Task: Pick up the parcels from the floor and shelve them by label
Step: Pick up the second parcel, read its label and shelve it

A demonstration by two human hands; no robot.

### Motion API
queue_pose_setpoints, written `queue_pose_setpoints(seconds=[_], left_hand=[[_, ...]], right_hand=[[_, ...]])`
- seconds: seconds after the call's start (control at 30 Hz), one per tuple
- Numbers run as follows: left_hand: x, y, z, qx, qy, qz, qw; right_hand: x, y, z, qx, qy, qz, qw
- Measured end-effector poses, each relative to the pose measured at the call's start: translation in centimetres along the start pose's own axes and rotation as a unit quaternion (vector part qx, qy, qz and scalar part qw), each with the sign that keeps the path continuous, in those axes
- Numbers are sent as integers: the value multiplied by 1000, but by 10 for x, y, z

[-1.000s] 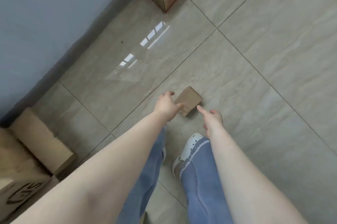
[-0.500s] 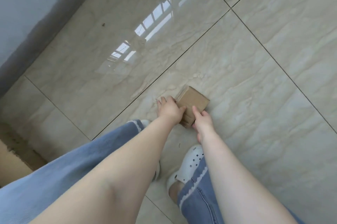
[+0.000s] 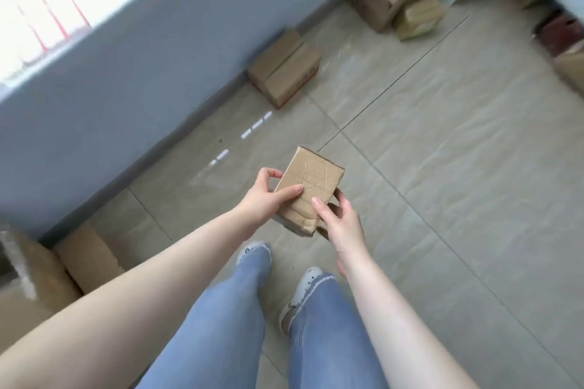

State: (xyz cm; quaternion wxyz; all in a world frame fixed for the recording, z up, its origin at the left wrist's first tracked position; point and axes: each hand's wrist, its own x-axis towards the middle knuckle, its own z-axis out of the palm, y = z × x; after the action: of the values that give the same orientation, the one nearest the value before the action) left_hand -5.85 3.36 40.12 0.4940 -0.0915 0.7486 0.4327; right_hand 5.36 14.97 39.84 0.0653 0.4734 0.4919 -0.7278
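Small cardboard parcel (image 3: 308, 186): lifted off the tiled floor (image 3: 442, 167) since earlier, now held above it. Left hand (image 3: 268, 195) and right hand (image 3: 339, 221): each grip closed on opposite edges, thumbs pressed on top. Beyond: cardboard box (image 3: 284, 72) lodged against the wall.

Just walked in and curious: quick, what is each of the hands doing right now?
Left hand: closed on the parcel, gripping its left edge.
Right hand: closed on the same parcel, thumb on top, fingers underneath.
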Motion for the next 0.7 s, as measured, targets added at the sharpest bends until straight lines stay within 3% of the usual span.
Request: queue_pose_setpoints(seconds=[0.1,0.3,0.47,0.6,0.7], left_hand=[[-63,52,-14,-25,-20,33,999],[-174,126,-34,14,-74,159,984],[-231,162,-50,114,-135,350,920],[-260,181,-61,113,-221,379,891],[-267,187,-65,140,-215,395,882]], right_hand=[[-63,-61,9,32,-28,-7,999],[-168,-162,11,45,31,-58,997],[-224,-203,7,5,37,-10,999],[-253,-219,9,-6,17,-8,1000],[-268,-226,11,1,22,-23,999]])
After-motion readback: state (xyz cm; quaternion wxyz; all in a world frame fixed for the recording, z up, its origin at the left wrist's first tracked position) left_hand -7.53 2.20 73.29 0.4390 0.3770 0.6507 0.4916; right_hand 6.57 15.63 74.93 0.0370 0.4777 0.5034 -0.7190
